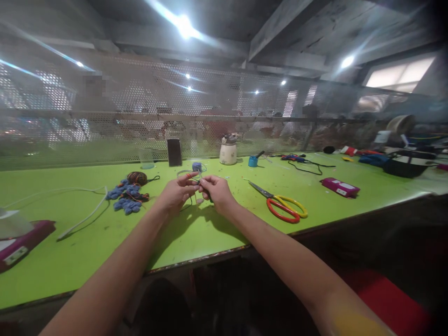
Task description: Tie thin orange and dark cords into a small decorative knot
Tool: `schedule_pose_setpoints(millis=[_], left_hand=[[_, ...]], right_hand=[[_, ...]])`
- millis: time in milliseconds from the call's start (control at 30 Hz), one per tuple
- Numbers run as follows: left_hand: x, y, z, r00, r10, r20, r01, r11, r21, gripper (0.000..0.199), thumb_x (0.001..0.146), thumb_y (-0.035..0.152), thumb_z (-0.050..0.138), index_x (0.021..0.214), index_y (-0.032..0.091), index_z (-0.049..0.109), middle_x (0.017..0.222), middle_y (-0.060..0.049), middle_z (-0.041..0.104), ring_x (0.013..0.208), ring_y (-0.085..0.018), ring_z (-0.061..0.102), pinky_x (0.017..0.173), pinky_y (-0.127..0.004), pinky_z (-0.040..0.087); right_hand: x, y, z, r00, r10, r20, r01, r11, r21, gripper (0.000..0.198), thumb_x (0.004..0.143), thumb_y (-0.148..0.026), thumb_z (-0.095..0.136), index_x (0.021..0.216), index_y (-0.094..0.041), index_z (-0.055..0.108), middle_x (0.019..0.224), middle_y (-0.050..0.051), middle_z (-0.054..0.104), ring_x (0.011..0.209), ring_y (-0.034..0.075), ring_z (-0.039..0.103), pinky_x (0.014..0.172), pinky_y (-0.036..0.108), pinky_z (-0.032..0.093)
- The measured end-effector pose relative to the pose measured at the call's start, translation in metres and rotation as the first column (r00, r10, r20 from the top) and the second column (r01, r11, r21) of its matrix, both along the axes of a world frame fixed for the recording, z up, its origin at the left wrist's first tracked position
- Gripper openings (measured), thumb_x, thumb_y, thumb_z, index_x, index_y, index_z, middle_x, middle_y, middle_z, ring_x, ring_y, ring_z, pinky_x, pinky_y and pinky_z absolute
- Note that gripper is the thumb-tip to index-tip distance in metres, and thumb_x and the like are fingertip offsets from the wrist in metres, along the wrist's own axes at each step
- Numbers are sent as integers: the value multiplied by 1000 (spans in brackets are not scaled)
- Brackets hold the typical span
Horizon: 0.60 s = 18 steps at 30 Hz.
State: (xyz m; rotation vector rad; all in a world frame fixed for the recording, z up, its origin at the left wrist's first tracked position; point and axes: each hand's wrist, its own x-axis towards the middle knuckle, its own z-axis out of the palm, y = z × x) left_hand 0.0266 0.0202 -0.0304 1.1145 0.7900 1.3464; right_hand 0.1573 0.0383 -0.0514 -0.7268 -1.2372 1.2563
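Observation:
Above the green table, my left hand (pixel 180 192) and my right hand (pixel 217 190) meet fingertip to fingertip. The left fingers are closed on thin yarn, and a red-orange strand crosses one finger. In my right hand is a slim tool with a dark handle (pixel 210 198), which looks like a crochet hook; its tip is hidden among the fingers. Just beyond the hands lies a small blue yarn ball (pixel 197 166). To the left are blue crocheted pieces (pixel 128 197) and a brown striped yarn ball (pixel 137 178). Large scissors (pixel 280 203) with red and yellow handles lie at the right.
At the back stand a phone (pixel 174 152), a clear cup (pixel 147 159), a cream bottle (pixel 228 151) and a blue pot (pixel 253 161). Purple power strips (pixel 339 187) lie on both sides, with a white cable (pixel 87 219) at left. A perforated screen (pixel 140 116) borders the green table (pixel 182 249).

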Motion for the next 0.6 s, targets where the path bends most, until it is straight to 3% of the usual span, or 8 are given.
schedule_pose_setpoints(millis=[367,600], left_hand=[[-13,-6,8,992,-12,-124,13,1000,8,65,55,0,74,118,14,65,76,-2,65,67,-14,61,60,-25,42],[-12,-6,8,992,-7,-123,9,1000,17,68,54,-3,73,120,12,62,65,0,64,60,-12,57,56,-23,38]], right_hand=[[29,2,18,954,265,139,-270,963,17,21,65,-21,76,83,-13,68,57,-2,65,41,5,47,41,20,36],[39,2,24,928,284,242,-308,949,69,22,71,-18,72,92,-13,71,58,-1,66,42,6,49,41,19,35]])
